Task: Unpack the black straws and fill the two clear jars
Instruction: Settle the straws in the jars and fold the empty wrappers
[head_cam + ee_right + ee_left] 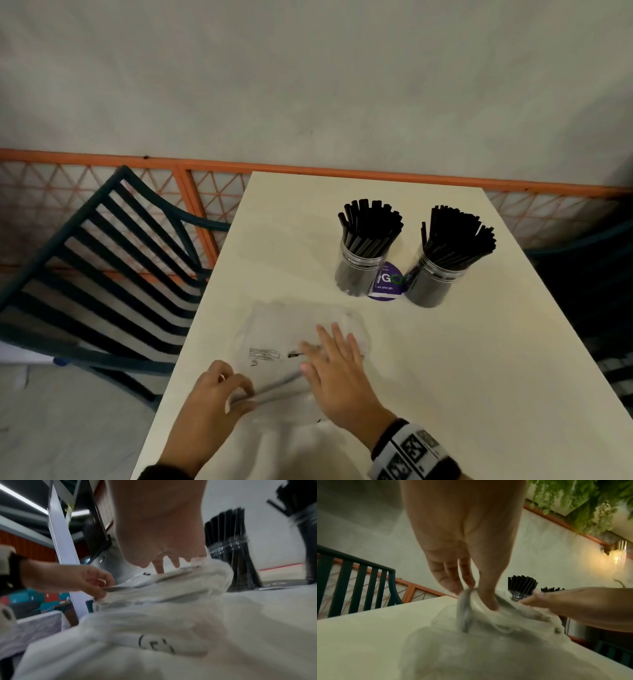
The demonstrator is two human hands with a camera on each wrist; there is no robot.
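the two clear jars stand upright toward the far right part of the desk (445, 359), side by side and a little apart. the left jar (359, 270) is full of black straws (371, 226) that fan out above its mouth, and the right jar (432, 282) holds its own bunch of straws (457, 234) in the same way. between the two jars a round purple sticker (387, 282) lies flat on the desk, partly hidden behind the left jar.

nearer to the front edge of the desk, on its left half, lies a clear plastic bag (274, 329), flat and wrinkled, with small black print on it. it looks empty, though the plastic is blurred and i cannot be fully sure.

the left hand (219, 394) is at the left side of the bag, close to the left edge of the desk. its fingers are curled, and thumb and fingertips pinch a fold of the plastic; the left wrist view shows the fold raised between them. the right hand (337, 373) lies on top of the bag with its fingers straight and slightly spread, pressing the plastic down against the desk. a black and white patterned band (411, 452) is on the right wrist.

a dark slatted chair (102, 267) stands beside the left edge of the desk, and an orange lattice rail (205, 192) runs along the wall behind the far edge.
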